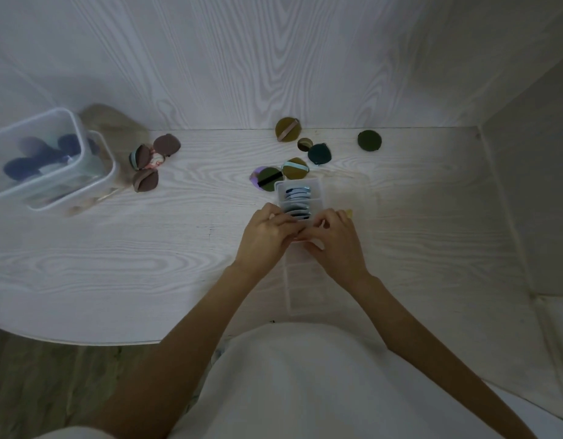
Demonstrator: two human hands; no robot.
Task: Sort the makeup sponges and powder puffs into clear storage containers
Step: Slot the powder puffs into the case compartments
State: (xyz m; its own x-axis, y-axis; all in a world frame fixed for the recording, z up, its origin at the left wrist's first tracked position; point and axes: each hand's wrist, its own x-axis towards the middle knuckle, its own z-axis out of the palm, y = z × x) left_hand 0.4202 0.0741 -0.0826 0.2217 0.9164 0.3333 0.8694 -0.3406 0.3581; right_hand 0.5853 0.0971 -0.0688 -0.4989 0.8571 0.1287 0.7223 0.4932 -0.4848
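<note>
Left hand (267, 234) and right hand (332, 237) meeting at near end of clear divided container (316, 186) on white table (115, 258) — fingers curled, pinching at its rim; exact item pinched not discernible. Blue powder puffs (297, 201) stacked upright inside. Loose green puffs (318, 153) just beyond container; brown puffs (147, 163) far left, near clear tub (93, 172) holding dark sponges (36, 156)

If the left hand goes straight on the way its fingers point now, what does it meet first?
The left hand points up and to the right, at the small clear container. It would most likely meet the blue puffs standing in a row inside it first, though depth is hard to judge from this view.
</note>
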